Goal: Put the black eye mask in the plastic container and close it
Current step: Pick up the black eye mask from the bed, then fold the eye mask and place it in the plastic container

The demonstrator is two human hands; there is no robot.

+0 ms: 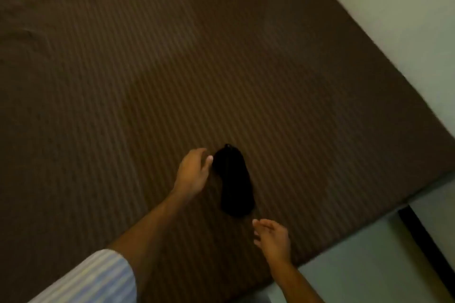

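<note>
Brown striped bed cover (172, 69) fills most of view, dim light, wrinkled at far left. Pale wall (394, 7) along its right edge; pale floor (369, 265) w/ dark strip (423, 236) below its near-right corner.

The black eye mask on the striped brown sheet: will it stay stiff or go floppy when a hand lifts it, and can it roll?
The black eye mask looks like soft, folded cloth, so it will probably droop when lifted. It lies flat on the striped sheet, so rolling seems unlikely. It is probably light.
</note>
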